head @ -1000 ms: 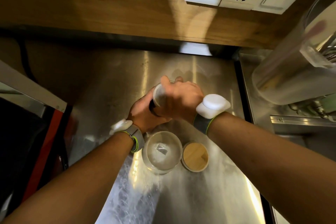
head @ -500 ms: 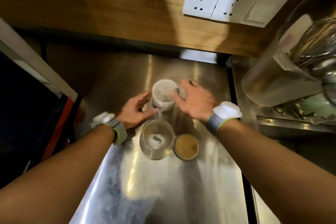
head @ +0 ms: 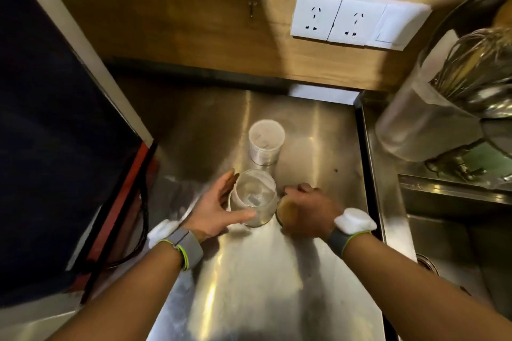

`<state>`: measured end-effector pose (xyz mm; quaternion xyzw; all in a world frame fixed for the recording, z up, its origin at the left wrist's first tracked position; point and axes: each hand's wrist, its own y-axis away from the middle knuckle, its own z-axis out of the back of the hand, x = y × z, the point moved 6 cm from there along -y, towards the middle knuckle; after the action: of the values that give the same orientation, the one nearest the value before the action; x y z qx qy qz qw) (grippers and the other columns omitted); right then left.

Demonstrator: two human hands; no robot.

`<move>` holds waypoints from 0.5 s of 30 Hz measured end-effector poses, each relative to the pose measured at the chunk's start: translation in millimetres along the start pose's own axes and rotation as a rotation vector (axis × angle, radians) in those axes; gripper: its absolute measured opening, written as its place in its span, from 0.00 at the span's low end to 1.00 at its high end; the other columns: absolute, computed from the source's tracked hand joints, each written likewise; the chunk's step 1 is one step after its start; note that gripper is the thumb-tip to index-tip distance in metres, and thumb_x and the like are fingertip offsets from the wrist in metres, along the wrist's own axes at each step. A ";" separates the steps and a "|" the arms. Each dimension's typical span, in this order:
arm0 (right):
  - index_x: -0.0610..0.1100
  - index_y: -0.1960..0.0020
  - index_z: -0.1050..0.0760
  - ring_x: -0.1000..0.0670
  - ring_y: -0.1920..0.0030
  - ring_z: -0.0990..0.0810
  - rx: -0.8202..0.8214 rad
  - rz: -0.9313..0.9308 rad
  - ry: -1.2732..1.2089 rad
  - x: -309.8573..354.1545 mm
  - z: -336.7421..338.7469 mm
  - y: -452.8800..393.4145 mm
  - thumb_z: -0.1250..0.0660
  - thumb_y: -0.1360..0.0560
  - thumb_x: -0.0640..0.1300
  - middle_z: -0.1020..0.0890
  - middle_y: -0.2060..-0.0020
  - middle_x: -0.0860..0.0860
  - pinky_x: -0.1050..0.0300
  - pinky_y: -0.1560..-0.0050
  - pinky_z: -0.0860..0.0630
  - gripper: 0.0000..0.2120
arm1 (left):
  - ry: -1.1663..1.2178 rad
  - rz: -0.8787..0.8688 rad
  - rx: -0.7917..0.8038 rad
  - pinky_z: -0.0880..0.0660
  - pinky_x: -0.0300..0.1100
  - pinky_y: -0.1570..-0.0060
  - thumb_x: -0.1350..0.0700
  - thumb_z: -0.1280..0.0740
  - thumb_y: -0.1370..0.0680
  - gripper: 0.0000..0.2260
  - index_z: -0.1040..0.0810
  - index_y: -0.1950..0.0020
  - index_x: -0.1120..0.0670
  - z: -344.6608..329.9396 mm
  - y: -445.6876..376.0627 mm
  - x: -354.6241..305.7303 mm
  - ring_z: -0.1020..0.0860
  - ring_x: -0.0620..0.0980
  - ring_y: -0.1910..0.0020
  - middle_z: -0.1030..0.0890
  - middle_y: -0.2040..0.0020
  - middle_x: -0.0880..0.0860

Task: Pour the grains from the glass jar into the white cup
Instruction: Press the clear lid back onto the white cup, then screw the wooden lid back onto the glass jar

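Since the frame half a second back, both hands have drawn away from the white cup (head: 266, 142) and come nearer the body. The cup now stands alone and upright on the steel counter (head: 318, 130), beyond both hands and touching neither; a few small pieces show inside it, too blurred to identify.

Left hand (head: 214, 206): palm turned up and toward the right, fingers spread wide, thumb extended along the near base of the glass jar (head: 253, 198). The fingertips lie at the jar's far-left side. The hand cups around the jar loosely; whether skin actually touches glass cannot be told. Not closed on it.

Glass jar: upright, mouth up, just right of the left palm and directly on the near side of the cup. It looks nearly empty, with one small pale piece at the bottom.

Right hand (head: 307, 212): knuckles up, fingers curled down over the round wooden lid (head: 286, 209), which lies flat on the counter just right of the jar. Only the lid's left part shows from under the fingers. Fingers bear on the lid's edge; whether they pinch it cannot be told.

Both wrists carry grey bands with white units. A sink (head: 454, 230) lies right of the right hand.
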<state>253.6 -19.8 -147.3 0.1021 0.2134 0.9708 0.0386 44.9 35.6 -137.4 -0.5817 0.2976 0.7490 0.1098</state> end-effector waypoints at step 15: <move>0.55 0.48 0.35 0.39 0.48 0.22 -0.039 -0.137 -0.242 -12.1 18.4 9.0 0.35 0.34 0.58 0.23 0.49 0.47 0.51 0.48 0.26 0.18 | -0.188 -0.132 -0.144 0.25 0.37 0.44 0.46 0.16 0.45 0.39 0.29 0.38 0.28 -9.3 -4.6 -2.3 0.21 0.38 0.44 0.19 0.44 0.34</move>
<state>269.1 -21.9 -129.4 0.2030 0.1947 0.9505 0.1323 55.4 34.3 -138.0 -0.5337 0.1925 0.8108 0.1441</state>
